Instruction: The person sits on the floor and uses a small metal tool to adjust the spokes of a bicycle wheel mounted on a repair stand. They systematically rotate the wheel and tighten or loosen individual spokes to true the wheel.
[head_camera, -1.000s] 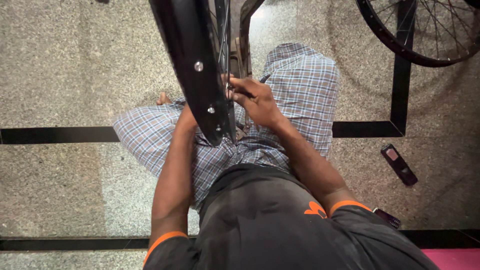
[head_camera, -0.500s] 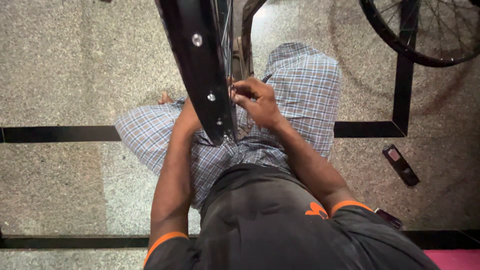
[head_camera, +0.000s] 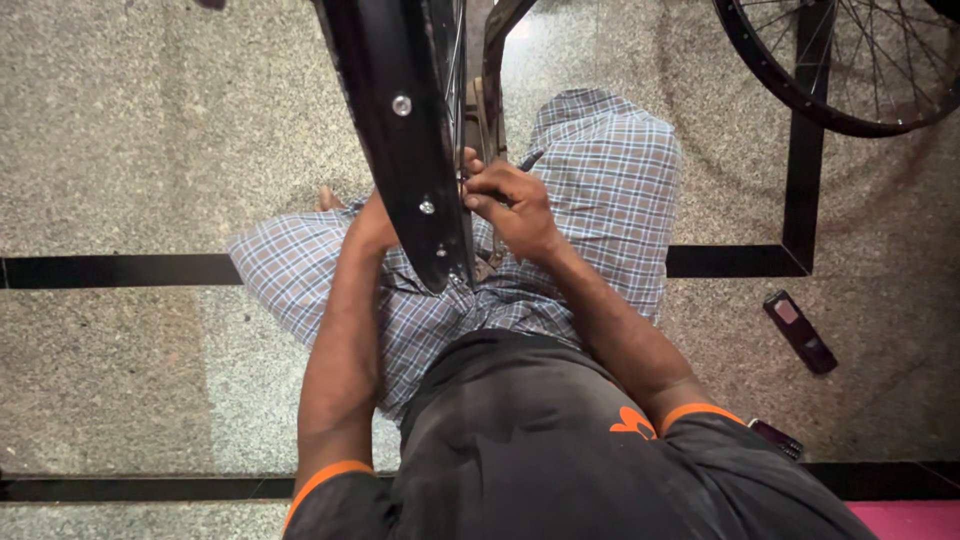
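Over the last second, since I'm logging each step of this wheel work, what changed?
Very little. The right hand stays pinched at the wheel rim with a small dark tool, shifting only slightly. The left hand stays behind the rim, mostly hidden. The dark flat device on the floor and the second wheel stayed put.

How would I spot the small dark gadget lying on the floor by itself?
Start at the black stripe in the speckled stone floor, under the loose bicycle wheel at upper right. Below its corner lies a small flat phone-like device, dark with a reddish tint, the only loose item there.
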